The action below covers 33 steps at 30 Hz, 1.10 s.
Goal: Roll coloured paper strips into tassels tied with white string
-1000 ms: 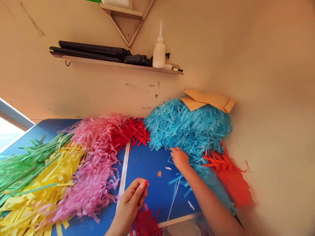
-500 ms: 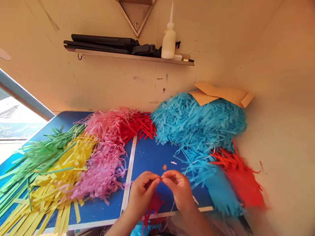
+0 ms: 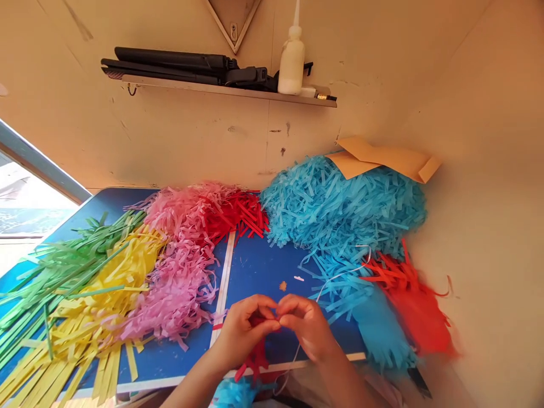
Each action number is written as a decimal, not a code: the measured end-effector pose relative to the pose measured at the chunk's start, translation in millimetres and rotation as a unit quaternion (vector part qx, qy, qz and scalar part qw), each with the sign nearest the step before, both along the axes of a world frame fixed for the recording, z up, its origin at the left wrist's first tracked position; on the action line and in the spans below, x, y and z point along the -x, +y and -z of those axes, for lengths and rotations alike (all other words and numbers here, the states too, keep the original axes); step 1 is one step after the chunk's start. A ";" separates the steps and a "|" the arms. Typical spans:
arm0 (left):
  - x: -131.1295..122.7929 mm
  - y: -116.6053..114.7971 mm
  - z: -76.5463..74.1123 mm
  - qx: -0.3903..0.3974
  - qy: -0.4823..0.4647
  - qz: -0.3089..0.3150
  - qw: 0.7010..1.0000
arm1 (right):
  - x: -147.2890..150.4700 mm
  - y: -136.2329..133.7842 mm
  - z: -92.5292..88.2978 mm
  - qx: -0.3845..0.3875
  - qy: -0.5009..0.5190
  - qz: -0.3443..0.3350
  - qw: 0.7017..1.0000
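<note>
My left hand [image 3: 244, 334] and my right hand [image 3: 306, 327] meet over the near edge of the blue table [image 3: 263, 269], fingertips pinched together on the top of a red paper tassel [image 3: 256, 358] that hangs below them. A thin white string [image 3: 335, 277] runs from my right hand towards the big blue shredded-paper pile [image 3: 344, 207]. A blue tassel [image 3: 236, 392] shows below the table edge.
Piles of cut paper strips cover the table: green [image 3: 59, 266], yellow [image 3: 93, 317], pink [image 3: 178, 266], red [image 3: 229, 215] and orange-red [image 3: 414, 300]. Brown card [image 3: 382, 158] lies on the blue pile. A wall shelf [image 3: 221, 90] carries a white glue bottle [image 3: 291, 56] and black tools.
One second ago my right hand reached at the blue pile; it has come back to meet my left hand at the red tassel. The view has shifted slightly.
</note>
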State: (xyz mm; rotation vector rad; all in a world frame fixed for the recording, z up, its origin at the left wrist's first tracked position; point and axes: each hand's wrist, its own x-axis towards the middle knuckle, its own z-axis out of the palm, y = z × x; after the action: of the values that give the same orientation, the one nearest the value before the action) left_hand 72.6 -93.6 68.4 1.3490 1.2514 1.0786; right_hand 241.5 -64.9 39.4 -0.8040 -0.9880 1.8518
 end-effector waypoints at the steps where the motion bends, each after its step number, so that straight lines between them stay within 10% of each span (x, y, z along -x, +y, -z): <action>1: 0.3 0.5 0.2 -0.002 -0.001 -0.003 1.000 | -0.5 -0.3 0.3 -0.012 -0.010 0.006 1.000; 12: -0.9 4.3 -2.0 -0.092 0.082 0.018 0.992 | -11.5 -3.4 -11.4 -0.168 -0.122 0.042 0.977; 21: -10.6 -1.8 3.6 -0.341 0.170 -0.064 0.922 | -14.9 -10.9 -12.3 -0.295 -0.233 0.119 0.919; 29: -17.7 -2.4 11.8 -0.277 0.236 -0.057 0.930 | -14.1 -16.8 -9.6 -0.403 -0.310 0.136 0.850; 33: -10.8 -2.2 13.6 -0.244 0.192 -0.076 0.948 | -66.7 32.2 -10.5 -0.397 -0.448 0.224 0.769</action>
State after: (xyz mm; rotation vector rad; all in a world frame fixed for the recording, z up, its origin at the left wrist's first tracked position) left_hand 83.4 -95.9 54.9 1.9346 1.4441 1.3345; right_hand 308.2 -32.7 49.8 -1.2327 -1.7835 0.4279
